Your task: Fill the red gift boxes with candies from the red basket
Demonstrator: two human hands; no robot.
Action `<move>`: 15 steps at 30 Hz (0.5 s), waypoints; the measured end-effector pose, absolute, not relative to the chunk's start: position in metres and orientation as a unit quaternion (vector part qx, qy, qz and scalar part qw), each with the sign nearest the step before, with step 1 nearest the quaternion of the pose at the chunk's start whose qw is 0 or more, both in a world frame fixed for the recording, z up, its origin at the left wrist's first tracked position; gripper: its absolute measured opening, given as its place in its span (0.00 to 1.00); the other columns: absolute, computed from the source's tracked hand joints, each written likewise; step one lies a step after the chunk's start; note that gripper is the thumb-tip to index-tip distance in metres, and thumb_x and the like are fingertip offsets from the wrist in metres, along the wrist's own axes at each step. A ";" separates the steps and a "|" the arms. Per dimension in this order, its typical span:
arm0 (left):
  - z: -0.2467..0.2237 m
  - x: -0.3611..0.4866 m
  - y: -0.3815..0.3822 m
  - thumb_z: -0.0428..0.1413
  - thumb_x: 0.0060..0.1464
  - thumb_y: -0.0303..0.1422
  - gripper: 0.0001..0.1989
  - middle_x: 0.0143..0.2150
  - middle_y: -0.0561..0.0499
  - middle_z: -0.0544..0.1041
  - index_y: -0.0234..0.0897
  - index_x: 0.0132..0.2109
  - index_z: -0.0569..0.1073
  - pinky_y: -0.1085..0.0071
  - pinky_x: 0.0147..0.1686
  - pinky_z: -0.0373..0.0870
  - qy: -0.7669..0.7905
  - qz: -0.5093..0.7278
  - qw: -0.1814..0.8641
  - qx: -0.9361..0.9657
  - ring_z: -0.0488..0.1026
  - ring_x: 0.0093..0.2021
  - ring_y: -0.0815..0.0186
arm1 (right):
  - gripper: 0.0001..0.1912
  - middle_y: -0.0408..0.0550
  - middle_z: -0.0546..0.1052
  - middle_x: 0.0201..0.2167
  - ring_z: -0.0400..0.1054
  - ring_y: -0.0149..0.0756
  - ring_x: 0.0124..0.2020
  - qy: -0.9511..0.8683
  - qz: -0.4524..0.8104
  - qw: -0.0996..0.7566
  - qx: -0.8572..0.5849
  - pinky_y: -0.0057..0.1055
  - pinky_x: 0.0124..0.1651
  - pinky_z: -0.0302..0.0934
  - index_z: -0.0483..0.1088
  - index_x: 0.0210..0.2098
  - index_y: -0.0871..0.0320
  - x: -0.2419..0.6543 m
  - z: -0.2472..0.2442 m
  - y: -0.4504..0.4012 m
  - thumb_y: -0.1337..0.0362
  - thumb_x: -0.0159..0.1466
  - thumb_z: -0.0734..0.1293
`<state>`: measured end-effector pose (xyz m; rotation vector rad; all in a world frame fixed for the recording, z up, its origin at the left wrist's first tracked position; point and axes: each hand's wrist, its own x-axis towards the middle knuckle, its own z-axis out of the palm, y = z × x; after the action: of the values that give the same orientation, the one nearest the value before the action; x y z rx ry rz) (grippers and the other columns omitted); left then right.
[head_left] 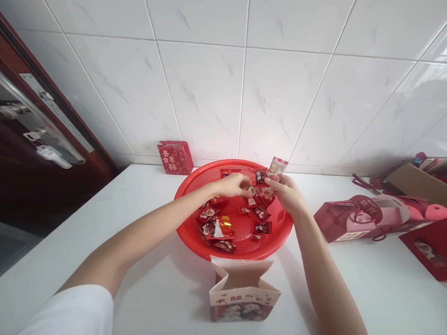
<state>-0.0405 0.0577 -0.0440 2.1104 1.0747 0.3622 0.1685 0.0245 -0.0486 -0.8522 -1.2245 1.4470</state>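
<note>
A round red plastic basket (pixel 180 230) with perforated walls holds several wrapped candies, among them a red-and-gold packet (pixel 222 228) near its front. My left hand (pixel 234 185) reaches over the basket's middle, its fingertips pinched on a small wrapped candy (pixel 252 190). At the basket's back right, my right hand (pixel 287 192) is closed on a few wrapped candies, including a pale clear-and-pink packet (pixel 278 165) that sticks up above the thumb. Just in front of the basket stands a small paper gift box (pixel 243 303), its top open towards me.
A closed-looking red box (pixel 175 158) stands by the tiled wall, left of the basket. On the right are a pink gift box with a handle (pixel 361 219), a red box (pixel 434 251) and an open cardboard box (pixel 413 180). A door with keys (pixel 54 154) is at left.
</note>
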 end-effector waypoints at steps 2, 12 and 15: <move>-0.044 -0.041 0.063 0.61 0.53 0.51 0.23 0.41 0.44 0.81 0.33 0.42 0.76 0.64 0.42 0.70 0.420 0.225 0.373 0.797 0.77 0.41 0.57 | 0.18 0.49 0.84 0.32 0.79 0.47 0.35 -0.499 0.608 0.508 -0.351 0.41 0.41 0.73 0.80 0.32 0.55 0.169 -0.049 0.025 0.53 0.47 0.81; -0.051 -0.036 0.066 0.69 0.44 0.53 0.29 0.40 0.44 0.81 0.31 0.41 0.78 0.60 0.46 0.71 0.385 0.380 0.434 0.720 0.77 0.41 0.59 | 0.19 0.50 0.85 0.36 0.80 0.49 0.40 -0.493 0.597 0.531 -0.345 0.44 0.47 0.72 0.80 0.34 0.55 0.169 -0.053 0.027 0.52 0.48 0.81; -0.051 -0.034 0.065 0.70 0.44 0.51 0.28 0.41 0.45 0.81 0.31 0.42 0.78 0.60 0.47 0.71 0.372 0.393 0.453 0.708 0.77 0.42 0.59 | 0.21 0.48 0.85 0.34 0.80 0.47 0.37 -0.491 0.595 0.532 -0.348 0.42 0.44 0.72 0.80 0.35 0.54 0.170 -0.053 0.028 0.51 0.46 0.82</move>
<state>-0.0344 0.0647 -0.0507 1.7493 0.9193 0.9707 0.1700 0.0278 -0.0535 -0.8308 -1.1711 1.4191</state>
